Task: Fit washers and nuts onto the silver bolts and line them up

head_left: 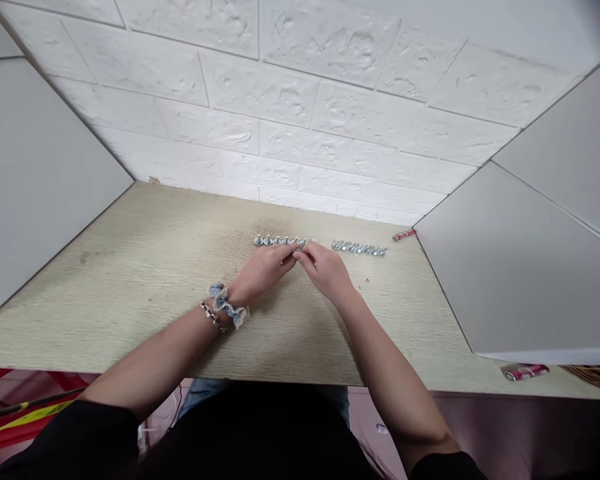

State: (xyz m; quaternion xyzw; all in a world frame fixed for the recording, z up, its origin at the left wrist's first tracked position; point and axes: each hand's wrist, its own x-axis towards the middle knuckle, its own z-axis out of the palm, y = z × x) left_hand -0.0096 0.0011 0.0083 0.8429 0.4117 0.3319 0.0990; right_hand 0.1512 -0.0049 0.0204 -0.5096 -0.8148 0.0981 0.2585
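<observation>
My left hand (pixel 269 267) and my right hand (pixel 325 267) meet at the middle of the tabletop, fingertips touching. Both have their fingers closed in a pinch, and whatever lies between them is too small and hidden to name. Just beyond the fingers runs a row of small silver bolts (pixel 277 241), standing with their shanks up; its right end is partly covered by my hands. To the right of my right hand is a second row of silver bolts (pixel 359 249), closely packed with their shanks tilted. A scrunchie (pixel 229 307) and a chain bracelet (pixel 213 317) circle my left wrist.
The pale wooden tabletop (pixel 145 267) ends at a white brick-patterned wall (pixel 280 140). Grey-white panels stand at the left (pixel 45 180) and right (pixel 480 267). One red cylinder (pixel 404 235) lies by the right panel's back corner, another red cylinder (pixel 526 372) near the front edge.
</observation>
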